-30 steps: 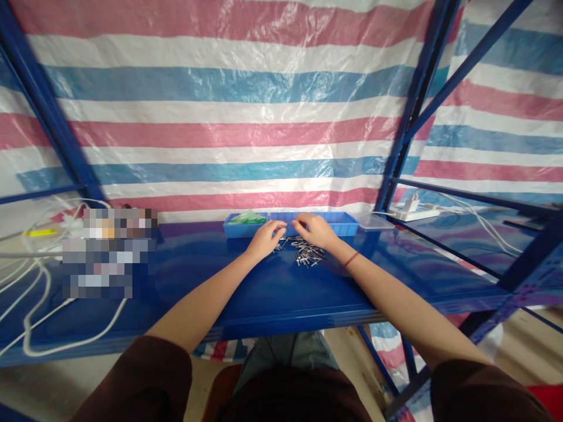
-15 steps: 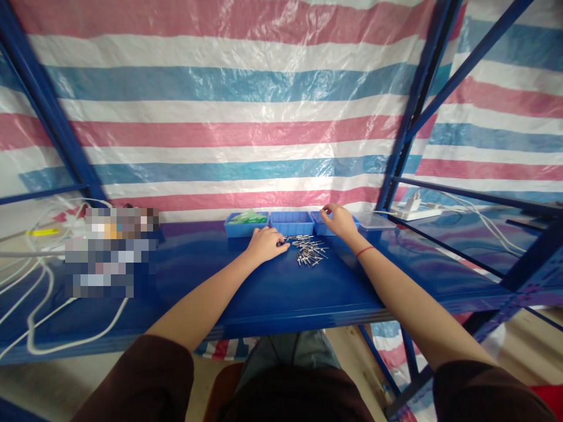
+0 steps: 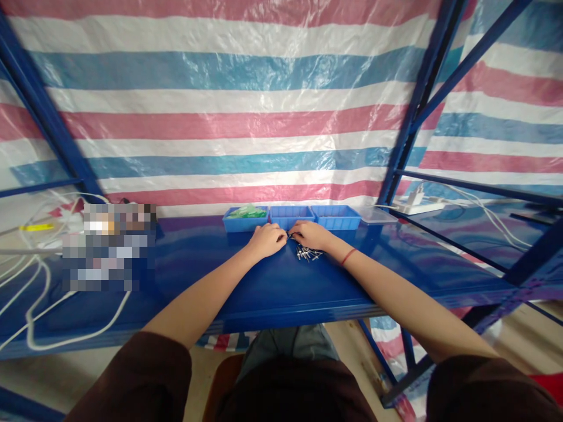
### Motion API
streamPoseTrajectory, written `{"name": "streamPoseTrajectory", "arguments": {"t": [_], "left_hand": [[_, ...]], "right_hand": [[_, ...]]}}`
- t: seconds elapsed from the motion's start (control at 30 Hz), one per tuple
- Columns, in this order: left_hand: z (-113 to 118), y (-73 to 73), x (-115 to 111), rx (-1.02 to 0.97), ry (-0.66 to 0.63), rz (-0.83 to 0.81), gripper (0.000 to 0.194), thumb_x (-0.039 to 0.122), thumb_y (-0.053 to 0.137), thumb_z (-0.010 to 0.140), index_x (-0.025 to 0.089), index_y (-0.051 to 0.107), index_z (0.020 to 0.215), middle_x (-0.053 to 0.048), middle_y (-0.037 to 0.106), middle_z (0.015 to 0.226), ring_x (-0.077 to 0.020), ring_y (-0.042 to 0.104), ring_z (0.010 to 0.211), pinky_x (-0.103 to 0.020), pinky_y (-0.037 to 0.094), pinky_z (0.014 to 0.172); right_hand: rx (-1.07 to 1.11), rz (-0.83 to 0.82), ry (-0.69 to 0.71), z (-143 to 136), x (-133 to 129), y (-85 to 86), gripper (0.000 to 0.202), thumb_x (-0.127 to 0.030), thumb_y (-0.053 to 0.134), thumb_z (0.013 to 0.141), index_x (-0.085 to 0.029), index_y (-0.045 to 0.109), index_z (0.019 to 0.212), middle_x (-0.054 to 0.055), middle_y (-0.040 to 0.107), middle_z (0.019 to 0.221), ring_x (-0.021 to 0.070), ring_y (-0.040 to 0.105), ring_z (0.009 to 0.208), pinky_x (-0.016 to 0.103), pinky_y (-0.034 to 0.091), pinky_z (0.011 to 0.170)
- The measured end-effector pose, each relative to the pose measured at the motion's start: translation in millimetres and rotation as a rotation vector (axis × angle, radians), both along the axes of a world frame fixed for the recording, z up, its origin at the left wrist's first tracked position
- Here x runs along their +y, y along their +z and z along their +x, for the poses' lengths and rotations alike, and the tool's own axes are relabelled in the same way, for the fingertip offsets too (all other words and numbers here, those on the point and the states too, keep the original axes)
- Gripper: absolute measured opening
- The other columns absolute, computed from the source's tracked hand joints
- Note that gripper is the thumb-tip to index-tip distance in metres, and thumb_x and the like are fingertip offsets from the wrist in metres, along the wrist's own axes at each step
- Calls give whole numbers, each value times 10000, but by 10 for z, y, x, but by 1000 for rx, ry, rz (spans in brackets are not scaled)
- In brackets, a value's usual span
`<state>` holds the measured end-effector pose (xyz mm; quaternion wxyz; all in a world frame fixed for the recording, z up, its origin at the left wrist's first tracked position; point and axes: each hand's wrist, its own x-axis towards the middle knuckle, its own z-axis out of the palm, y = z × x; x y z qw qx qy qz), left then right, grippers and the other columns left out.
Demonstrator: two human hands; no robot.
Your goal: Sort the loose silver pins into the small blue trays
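A loose pile of silvery blind rivets (image 3: 308, 253) lies on the blue tabletop, partly covered by my right hand (image 3: 310, 235). My right fingers are pinched at the pile's upper left side, with thin metal bits showing at their tips. Close on the left, my left hand (image 3: 268, 241) rests on the table with its fingers curled together; what they hold is hidden. Behind the hands stand three blue bins in a row: the left bin (image 3: 245, 224) with green plastic bags (image 3: 247, 211) in it, the middle bin (image 3: 285, 218) and the right bin (image 3: 336, 221).
A clear plastic lid (image 3: 378, 215) lies right of the bins. Further right is a white power strip (image 3: 420, 206) with cables. White cables (image 3: 79, 344) and a blurred-out area take up the left of the table. Blue metal posts (image 3: 417, 111) frame the striped sheet (image 3: 233, 126).
My right hand has come from over the right bin down and left to the rivets. My left fingers have drawn in. The view has tilted slightly.
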<state>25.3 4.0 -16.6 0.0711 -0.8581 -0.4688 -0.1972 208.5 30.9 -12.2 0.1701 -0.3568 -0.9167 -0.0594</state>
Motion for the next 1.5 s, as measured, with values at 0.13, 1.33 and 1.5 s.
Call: {"name": "streamPoseTrajectory", "arguments": {"t": [0.13,1.33,1.5], "left_hand": [[15,-9,-1,-15,-45,-27,242,290,462,825,247,669,942,-67,605,985,-227,545,907,-354,424,797],[-33,-49,147,-174,-150,-68,223,365,513,818,214,653,902,-35,652,918,-175,593,862,-290,435,802],[-53,-64,193,-196,-130,-29,193,335,505,825,218,659,830,-15,667,840,-154,601,787,-257,434,715]], "right_hand": [[49,-43,-8,-41,-2,18,264,-113,449,802,-174,693,881,86,674,884,182,612,784,276,425,734],[451,-365,8,27,-73,105,121,-171,576,743,-167,668,821,26,708,741,154,655,693,252,482,655],[531,-379,10,6,-54,74,116,-176,586,733,-150,623,840,45,705,756,155,657,700,267,496,666]]}}
